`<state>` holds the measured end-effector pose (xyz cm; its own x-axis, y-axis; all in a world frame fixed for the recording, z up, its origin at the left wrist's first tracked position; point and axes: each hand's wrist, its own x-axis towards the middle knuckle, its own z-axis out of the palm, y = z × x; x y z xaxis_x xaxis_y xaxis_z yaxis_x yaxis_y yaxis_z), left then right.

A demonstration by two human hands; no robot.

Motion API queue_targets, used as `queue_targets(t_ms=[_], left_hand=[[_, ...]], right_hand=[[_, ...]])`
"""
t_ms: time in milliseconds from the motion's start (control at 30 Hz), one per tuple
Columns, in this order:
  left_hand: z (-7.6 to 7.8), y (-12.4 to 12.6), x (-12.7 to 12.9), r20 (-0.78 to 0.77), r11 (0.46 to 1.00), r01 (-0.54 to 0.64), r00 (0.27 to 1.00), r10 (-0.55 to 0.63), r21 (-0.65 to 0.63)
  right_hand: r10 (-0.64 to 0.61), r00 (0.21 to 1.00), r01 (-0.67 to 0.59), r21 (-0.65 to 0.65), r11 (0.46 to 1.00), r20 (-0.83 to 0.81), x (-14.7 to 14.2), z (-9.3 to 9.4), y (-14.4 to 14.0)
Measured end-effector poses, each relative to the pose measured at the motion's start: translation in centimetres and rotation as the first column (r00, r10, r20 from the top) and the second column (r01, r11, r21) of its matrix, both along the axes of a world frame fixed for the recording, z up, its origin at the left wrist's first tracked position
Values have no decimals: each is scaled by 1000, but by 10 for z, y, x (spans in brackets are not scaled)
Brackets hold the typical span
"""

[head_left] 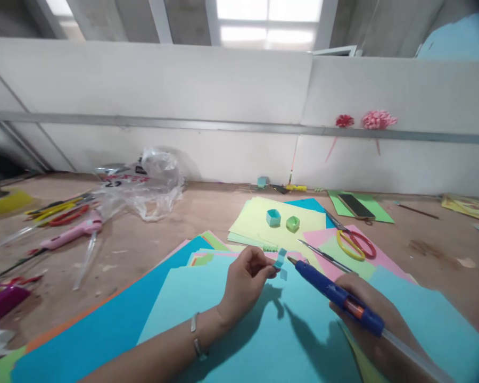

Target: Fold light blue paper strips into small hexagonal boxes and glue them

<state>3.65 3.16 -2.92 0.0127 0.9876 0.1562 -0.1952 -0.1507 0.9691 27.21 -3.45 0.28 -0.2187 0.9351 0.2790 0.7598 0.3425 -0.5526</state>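
Observation:
Between the thumb and fingers of my left hand (247, 276) is a small folded strip of light blue paper (280, 259). My right hand (367, 308) is wrapped round a dark blue glue gun (323, 282) with a clear glue stick in its back end. The gun's nozzle points left, close to the paper strip; I cannot tell whether they touch. Below both hands lies a stack of light blue paper (231, 340). Beyond them, a small blue paper box (273, 217) and a green paper box (292, 224) sit on a pale yellow sheet (255, 221).
Scissors (355, 243) and a craft knife (323, 255) lie on sheets at the right. A phone (356, 206) rests on green paper farther back. At the left are a pink glue gun (72, 234), a plastic bag (147, 181) and yellow tape (8, 203).

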Motion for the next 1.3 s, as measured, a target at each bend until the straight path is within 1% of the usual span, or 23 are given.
queue_targets(t_ms=[133, 267, 367, 467, 667, 800, 1033, 1300], left_hand=[[1, -1, 0, -11, 1000, -10, 1000, 10, -7], [-1, -2, -1, -11, 1000, 6, 1000, -6, -7], [-4, -1, -1, -11, 1000, 21, 1000, -22, -7], [-4, -1, -1, -9, 1000, 22, 1000, -22, 0], [1, -4, 0, 6, 998, 51, 999, -51, -21], [1, -5, 0, -8, 998, 62, 998, -62, -25], [0, -6, 0, -16, 997, 70, 997, -70, -14], [2, -5, 0, -28, 998, 58, 998, -59, -37]], right_hand=[[34, 998, -34, -7, 999, 49, 0, -6, 2], [86, 994, -88, 25, 996, 74, -6, -4, 0], [101, 991, -104, 27, 994, 90, -9, -1, -3], [98, 991, -100, 17, 995, 91, -9, -1, -5], [76, 991, -84, 67, 994, 109, -9, 0, -2], [73, 987, -86, 87, 992, 145, -11, 2, -3], [49, 978, -73, 113, 991, 201, -7, -4, -3], [31, 978, -60, 133, 989, 209, -6, -4, -2]])
